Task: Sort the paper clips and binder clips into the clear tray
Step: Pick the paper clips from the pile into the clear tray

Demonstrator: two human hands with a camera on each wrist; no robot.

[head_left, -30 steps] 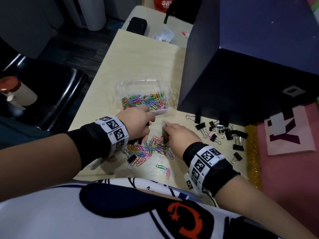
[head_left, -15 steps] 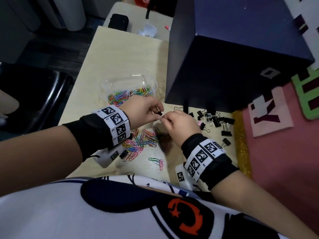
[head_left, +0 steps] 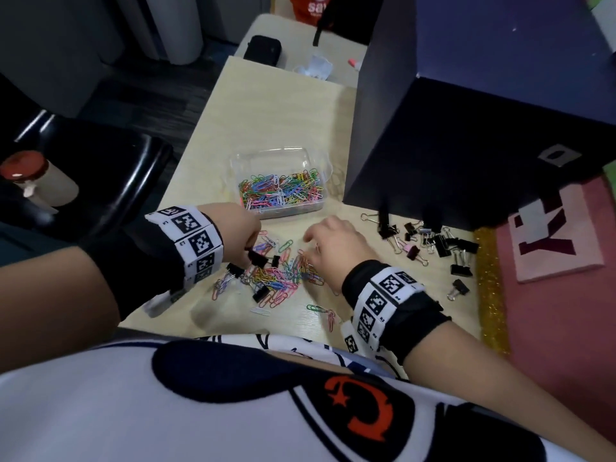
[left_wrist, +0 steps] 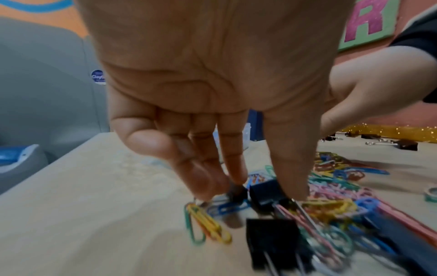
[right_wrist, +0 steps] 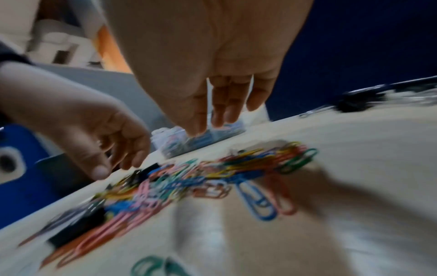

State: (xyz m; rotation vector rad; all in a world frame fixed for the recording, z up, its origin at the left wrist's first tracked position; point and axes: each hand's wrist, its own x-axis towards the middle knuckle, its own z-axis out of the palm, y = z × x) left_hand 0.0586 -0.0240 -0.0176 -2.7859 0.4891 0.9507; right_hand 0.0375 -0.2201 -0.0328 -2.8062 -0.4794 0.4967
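Pinched between our left hand's thumb and fingertips is a black binder clip, low over the near-left edge of the loose pile of paper clips; our right hand hangs over the pile's right side with fingers relaxed and straight, holding nothing we can see. Half a second ago both hands met above the pile, fingertips almost touching; now they have parted and dropped toward the table, the left to the pile's left, the right to its right. The head view shows the clear tray beyond the pile, its near half filled with coloured paper clips, and a scatter of black binder clips well to the right beside the dark box; neither wrist view shows that layout clearly. The left wrist view alone shows the pinch: the clip's black body sits under the thumb, its wire handles pointing toward the camera, long axis running roughly from fingers to wrist; a second binder clip lies nearer. The right wrist view is blurred, though the open fingers are plain.
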